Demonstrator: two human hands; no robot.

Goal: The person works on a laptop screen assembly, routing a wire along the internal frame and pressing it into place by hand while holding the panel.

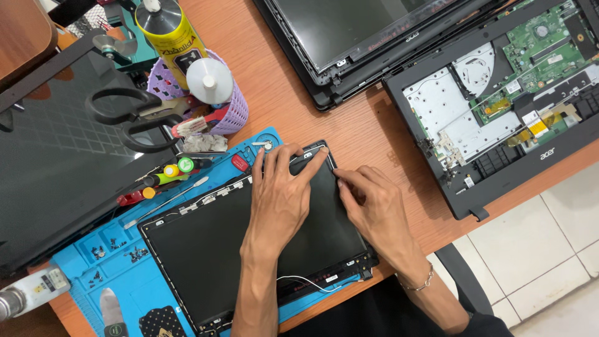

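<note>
Head view: both hands (281,193) (374,209) flat, fingers spread, empty, at laptop lid's (206,249) corner edge.

Setup's a wooden desk (349,134) with a warm orange-brown top, lit pretty evenly, no harsh shadows. Floor (536,262) down at 4 o'clock is pale square tile with darker grout lines. There's a dark chair armrest (460,274) poking out just past the desk edge around 5 o'clock. Up at 10 o'clock, a brown rounded wooden corner (22,34) shows.
</note>
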